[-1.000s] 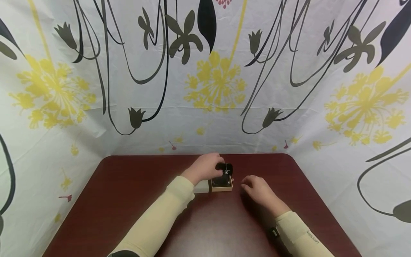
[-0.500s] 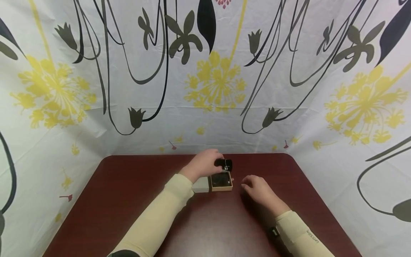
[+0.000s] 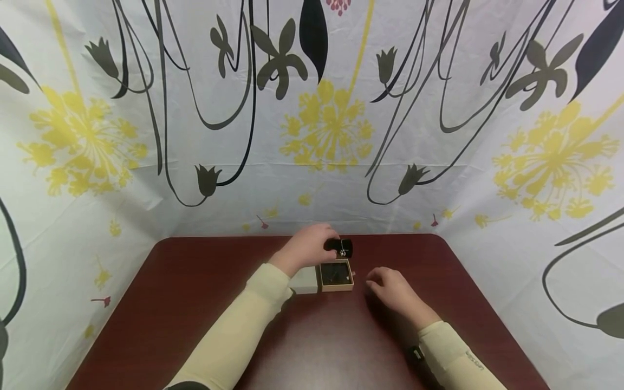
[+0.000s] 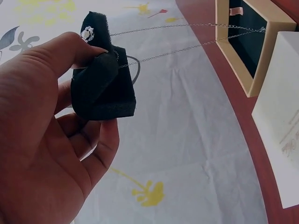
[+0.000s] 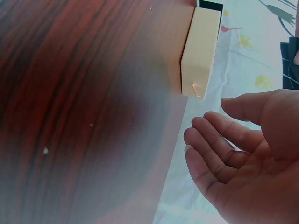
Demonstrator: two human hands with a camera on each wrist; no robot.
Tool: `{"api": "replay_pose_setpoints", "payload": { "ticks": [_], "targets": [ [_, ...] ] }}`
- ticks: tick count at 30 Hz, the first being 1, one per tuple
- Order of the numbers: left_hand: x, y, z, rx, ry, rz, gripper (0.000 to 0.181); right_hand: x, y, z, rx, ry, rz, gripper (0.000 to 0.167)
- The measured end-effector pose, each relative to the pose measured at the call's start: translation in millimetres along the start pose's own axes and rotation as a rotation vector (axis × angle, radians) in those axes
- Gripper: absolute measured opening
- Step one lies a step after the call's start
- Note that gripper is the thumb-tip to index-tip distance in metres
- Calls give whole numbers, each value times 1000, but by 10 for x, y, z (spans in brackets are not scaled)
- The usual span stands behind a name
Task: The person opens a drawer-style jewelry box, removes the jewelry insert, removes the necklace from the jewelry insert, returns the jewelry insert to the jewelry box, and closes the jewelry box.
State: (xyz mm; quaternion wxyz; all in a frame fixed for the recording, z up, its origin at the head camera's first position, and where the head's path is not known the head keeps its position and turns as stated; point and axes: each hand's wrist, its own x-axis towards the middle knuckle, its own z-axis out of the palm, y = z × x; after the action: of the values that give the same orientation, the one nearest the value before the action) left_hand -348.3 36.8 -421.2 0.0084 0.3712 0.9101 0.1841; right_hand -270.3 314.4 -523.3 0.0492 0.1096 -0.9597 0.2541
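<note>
My left hand (image 3: 306, 248) pinches a black padded insert (image 3: 344, 248), held just above and behind a small open box (image 3: 336, 274). In the left wrist view the left hand (image 4: 51, 126) has thumb and fingers round the folded black insert (image 4: 105, 88), which carries a sparkling pendant (image 4: 87, 33). A thin silver chain (image 4: 173, 52) runs from it to the tan-edged box (image 4: 259, 51) with a dark inside. My right hand (image 3: 396, 293) lies at the box's right, fingers loosely bent, holding nothing; in the right wrist view the hand (image 5: 238, 149) is near the box (image 5: 200, 51).
A white lid (image 3: 304, 281) lies against the box's left side, partly behind the left forearm. The dark red table (image 3: 195, 303) meets a hanging white cloth (image 3: 331, 200) printed with flowers. A pinkish ribbon tab (image 3: 353, 273) sticks out at the box's right.
My left hand has moved up and slightly left with the black insert, away from the box, whose dark inside shows more. The right hand has stayed in place.
</note>
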Motion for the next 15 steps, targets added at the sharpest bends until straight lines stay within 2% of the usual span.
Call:
{"api": "replay_pose_setpoints", "payload": {
  "ticks": [15],
  "targets": [
    [-74,-38,-114,-44,27,-5,41,7,-7,-3,-4,-10,-1,6]
  ]
}}
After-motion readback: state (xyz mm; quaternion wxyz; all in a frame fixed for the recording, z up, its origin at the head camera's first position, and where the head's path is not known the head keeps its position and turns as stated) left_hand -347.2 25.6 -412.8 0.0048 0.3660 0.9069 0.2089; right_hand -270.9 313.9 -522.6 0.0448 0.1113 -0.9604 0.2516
